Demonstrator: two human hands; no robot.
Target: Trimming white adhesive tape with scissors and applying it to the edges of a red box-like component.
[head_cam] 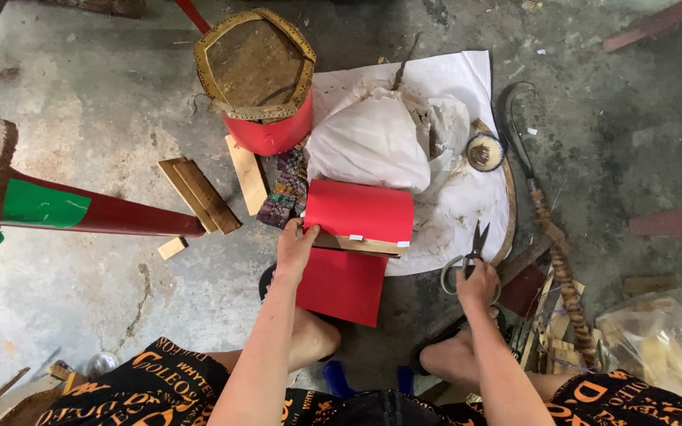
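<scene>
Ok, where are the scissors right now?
In the head view, the scissors are at the right hand, on the right edge of the white sheet, just right of the red paper.

Hands: I count two, left hand point(295, 246), right hand point(477, 282)
Scissors point(467, 260): one
Red paper sheets point(353, 237): two
Red drum point(258, 79): one, at 12 o'clock

I see a curled red paper sheet point(354, 229) over a wooden strip point(357, 244), and grey metal scissors point(467, 260) upright on the floor.
</scene>
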